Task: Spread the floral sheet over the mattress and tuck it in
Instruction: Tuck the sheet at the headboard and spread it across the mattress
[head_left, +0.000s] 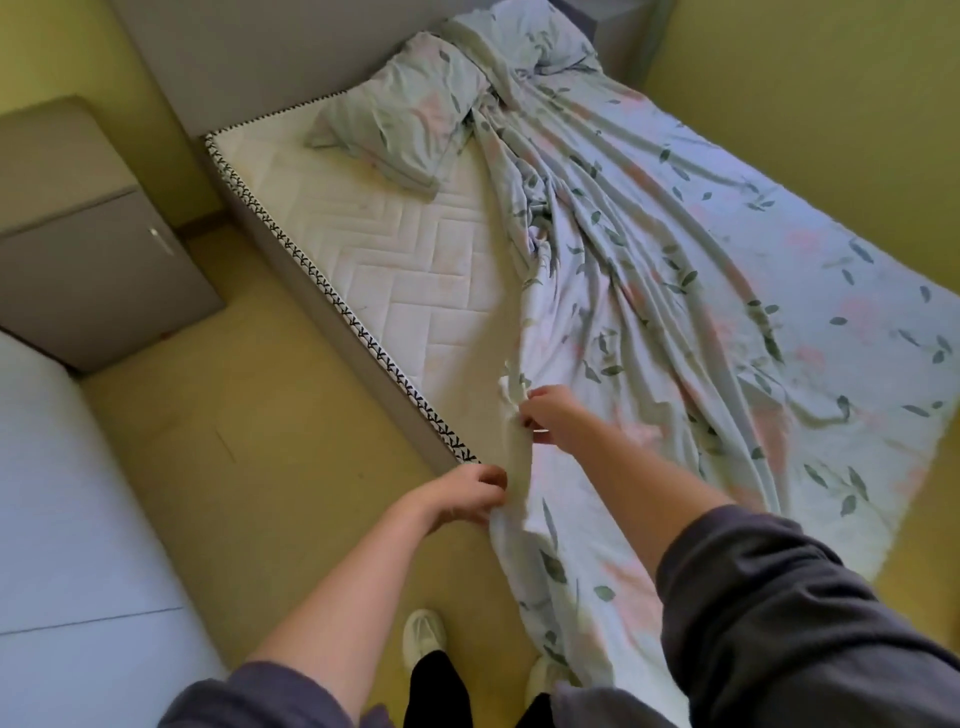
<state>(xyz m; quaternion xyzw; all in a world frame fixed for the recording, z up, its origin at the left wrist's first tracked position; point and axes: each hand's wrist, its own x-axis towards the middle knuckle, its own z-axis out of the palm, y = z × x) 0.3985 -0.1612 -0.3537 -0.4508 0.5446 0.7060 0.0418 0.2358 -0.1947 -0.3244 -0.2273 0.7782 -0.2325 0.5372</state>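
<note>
The floral sheet (727, 312), pale green with leaves and pink blooms, lies bunched over the right half of the white quilted mattress (395, 249). Its near end hangs off the foot of the bed toward the floor. My left hand (462, 496) pinches the sheet's left edge at the mattress's near corner. My right hand (545, 413) grips the same edge a little farther up, where the cloth is gathered. The left half of the mattress is bare.
A matching floral pillow (400, 119) lies at the head, against the grey headboard (249, 57). A grey nightstand (88, 234) stands left of the bed, and a pale blue surface (62, 519) fills the near left. My shoes (423, 634) stand on the yellowish floor.
</note>
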